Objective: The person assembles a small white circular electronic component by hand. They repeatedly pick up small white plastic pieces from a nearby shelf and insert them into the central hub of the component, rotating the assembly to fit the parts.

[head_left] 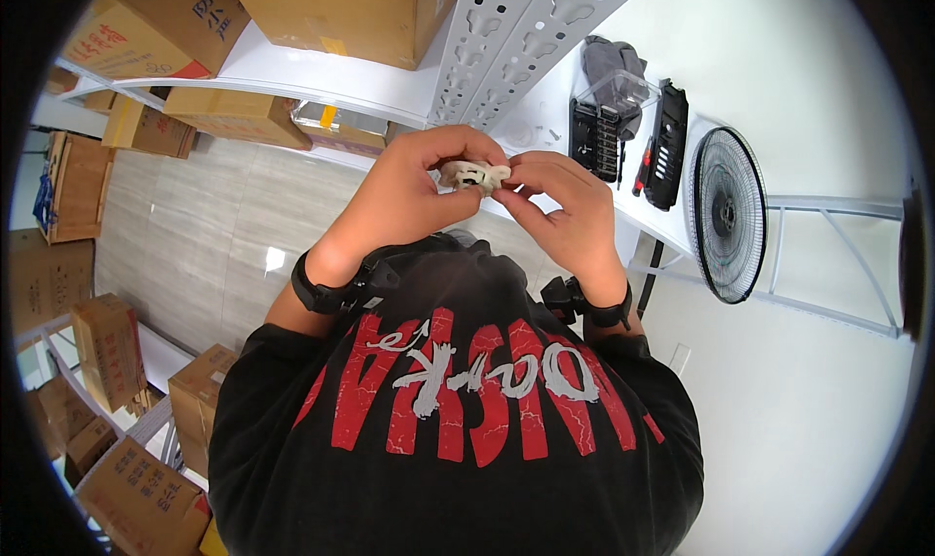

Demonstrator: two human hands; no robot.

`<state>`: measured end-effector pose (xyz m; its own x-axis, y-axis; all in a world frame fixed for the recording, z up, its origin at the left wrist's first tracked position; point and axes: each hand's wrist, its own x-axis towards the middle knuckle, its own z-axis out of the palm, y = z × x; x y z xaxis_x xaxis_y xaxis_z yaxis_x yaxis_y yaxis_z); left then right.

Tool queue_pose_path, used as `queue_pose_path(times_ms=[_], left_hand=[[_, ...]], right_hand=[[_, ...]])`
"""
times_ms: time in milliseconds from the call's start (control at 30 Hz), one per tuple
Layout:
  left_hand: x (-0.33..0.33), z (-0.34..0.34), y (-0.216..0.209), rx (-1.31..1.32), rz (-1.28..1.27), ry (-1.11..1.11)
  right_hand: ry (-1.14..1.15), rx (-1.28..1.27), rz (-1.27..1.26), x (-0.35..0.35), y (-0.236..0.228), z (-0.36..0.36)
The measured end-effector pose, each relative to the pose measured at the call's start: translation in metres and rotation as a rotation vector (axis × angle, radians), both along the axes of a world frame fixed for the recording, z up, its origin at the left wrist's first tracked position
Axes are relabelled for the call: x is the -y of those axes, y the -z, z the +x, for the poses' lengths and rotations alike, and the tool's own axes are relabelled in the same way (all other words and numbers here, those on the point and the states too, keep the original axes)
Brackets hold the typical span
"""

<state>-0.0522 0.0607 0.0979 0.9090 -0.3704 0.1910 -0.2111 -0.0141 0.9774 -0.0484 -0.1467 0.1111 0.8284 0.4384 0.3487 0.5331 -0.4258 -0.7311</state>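
Observation:
In front of my chest I hold a small off-white plastic part [474, 177] with a dark slot in its side. My left hand [394, 181] closes round its left side, fingers over the top and thumb below. At its right end, my right hand [565, 201] pinches a rounded tab between thumb and fingertips. The fingers cover much of the part, so its full shape is hidden. Both wrists wear black straps with small black devices.
A white table [531, 118] at the right bears small loose pieces, a screwdriver bit set [596, 145], a slotted black tray [668, 147] and a grey bag [614, 64]. Beyond is a round black fan [727, 215]. Shelves with cardboard boxes [341, 16] and a perforated grey post [477, 50] stand near.

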Motion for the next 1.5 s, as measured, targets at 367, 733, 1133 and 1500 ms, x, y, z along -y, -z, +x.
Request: queue_pose_path(times_ms=[367,733,1133,1500], left_hand=[[0.002,0.000,-0.002,-0.038,0.055,-0.006],[0.009,0.013,0.007,-0.422,-0.142,0.043],[0.016,0.027,0.022,-0.652,-0.332,0.148],[0.039,0.033,0.019,-0.616,-0.381,0.104]], right_hand=[[-0.035,0.102,0.009,0.006,0.005,0.001],[0.028,0.012,0.053,0.011,0.013,0.008],[-0.017,-0.115,0.076,0.032,0.019,0.020],[-0.089,-0.140,0.009,0.055,0.014,0.042]])
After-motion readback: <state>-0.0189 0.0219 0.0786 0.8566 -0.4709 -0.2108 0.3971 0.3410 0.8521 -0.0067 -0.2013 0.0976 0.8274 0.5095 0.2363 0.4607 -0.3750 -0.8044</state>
